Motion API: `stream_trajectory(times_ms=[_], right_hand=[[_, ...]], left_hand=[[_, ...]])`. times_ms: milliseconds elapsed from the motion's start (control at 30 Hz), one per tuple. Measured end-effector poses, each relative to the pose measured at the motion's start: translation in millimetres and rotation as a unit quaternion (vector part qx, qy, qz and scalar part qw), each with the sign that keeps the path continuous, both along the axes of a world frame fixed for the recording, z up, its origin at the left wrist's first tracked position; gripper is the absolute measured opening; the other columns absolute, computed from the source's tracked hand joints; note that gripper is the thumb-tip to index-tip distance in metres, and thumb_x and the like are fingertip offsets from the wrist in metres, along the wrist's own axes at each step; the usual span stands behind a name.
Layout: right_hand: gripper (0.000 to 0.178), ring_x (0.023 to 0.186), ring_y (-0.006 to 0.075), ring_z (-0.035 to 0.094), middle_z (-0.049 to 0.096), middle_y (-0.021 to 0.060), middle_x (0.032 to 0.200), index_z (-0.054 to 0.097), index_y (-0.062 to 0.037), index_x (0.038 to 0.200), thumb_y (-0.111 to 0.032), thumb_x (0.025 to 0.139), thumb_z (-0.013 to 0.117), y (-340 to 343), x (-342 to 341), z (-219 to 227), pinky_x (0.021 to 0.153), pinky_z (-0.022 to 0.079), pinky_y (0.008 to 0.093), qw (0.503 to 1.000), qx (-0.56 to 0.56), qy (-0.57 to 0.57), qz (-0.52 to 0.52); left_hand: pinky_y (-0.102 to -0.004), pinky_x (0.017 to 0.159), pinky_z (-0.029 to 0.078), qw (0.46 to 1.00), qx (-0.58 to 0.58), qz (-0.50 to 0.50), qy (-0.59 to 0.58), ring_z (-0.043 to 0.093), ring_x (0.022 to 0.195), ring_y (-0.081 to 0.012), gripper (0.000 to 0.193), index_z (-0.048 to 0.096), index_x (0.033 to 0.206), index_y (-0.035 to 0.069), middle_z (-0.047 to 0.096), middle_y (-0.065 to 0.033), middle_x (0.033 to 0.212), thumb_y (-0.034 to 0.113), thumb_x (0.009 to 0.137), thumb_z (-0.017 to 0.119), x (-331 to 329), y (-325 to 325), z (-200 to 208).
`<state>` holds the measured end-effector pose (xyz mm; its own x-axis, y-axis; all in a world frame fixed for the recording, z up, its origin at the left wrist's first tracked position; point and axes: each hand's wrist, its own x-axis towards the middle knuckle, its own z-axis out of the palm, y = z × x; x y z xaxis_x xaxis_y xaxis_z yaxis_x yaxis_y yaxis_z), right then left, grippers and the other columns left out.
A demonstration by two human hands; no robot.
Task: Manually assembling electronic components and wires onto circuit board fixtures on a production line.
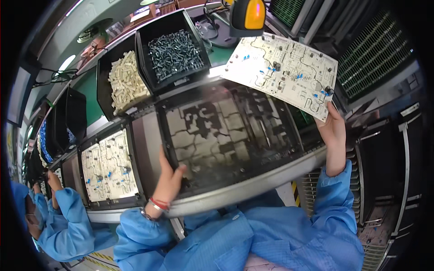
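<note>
My right hand holds a white circuit board by its lower right corner, fingers and thumb closed on the edge. The board is tilted in the air, beneath a yellow and black scanner, and carries small blue and black parts. With my left hand, which wears a red band at the wrist, I grip the left edge of a black carrier tray. Grey blocks and dark recesses fill the tray, which looks blurred and has no board in it. Some left fingers are hidden behind its edge.
Behind the rail stand a bin of cream connectors and a bin of dark small parts. Another carrier with a white board lies left. A co-worker's blue sleeve is beyond it. Racks stand right.
</note>
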<state>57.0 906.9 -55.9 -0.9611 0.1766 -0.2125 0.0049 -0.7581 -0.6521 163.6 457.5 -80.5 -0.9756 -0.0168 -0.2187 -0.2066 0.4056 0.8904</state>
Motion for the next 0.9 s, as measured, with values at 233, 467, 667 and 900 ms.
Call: stream_trajectory(times_ms=[233,467,667,900], right_hand=[[0.04,0.122,0.0257,0.05,0.051,0.0158,0.131,0.039,0.0052,0.133,-0.001,0.093,0.044,-38,-48,-8,0.106,0.038,0.0399,0.994,0.038,0.054,0.09],[0.049,0.124,0.0289,0.047,0.047,0.02,0.134,0.036,0.0067,0.133,0.007,0.086,0.047,-45,-57,-14,0.107,0.037,0.0418,0.994,0.034,0.026,0.097],[0.053,0.126,0.031,0.045,0.045,0.0212,0.135,0.034,0.0082,0.133,0.01,0.081,0.047,-49,-56,-13,0.109,0.036,0.0426,0.994,0.042,0.012,0.099],[0.033,0.108,0.0238,0.056,0.06,0.014,0.113,0.054,0.0064,0.112,0.012,0.08,0.051,-47,-72,-26,0.097,0.045,0.0329,0.98,-0.069,-0.062,0.176]], left_hand=[[-0.0353,0.112,0.017,0.994,0.062,-0.085,-0.009,0.016,0.14,-0.0316,0.09,-0.011,0.144,-0.004,0.012,-0.0267,0.148,0.01,0.087,0.057,-14,25,-5],[-0.0401,0.108,0.027,0.985,0.162,-0.019,-0.055,0.028,0.134,-0.0318,0.073,0.004,0.146,0.001,0.023,-0.0235,0.143,0.004,0.087,0.047,-22,17,7],[-0.0405,0.107,0.029,0.984,0.167,-0.006,-0.053,0.032,0.129,-0.032,0.066,0.008,0.145,0.0,0.025,-0.0216,0.142,0.004,0.089,0.043,-26,14,7],[-0.0374,0.109,0.025,0.992,0.124,-0.036,0.008,0.031,0.131,-0.0281,0.073,-0.001,0.145,-0.001,0.021,-0.0214,0.145,0.003,0.088,0.044,-19,19,-13]])
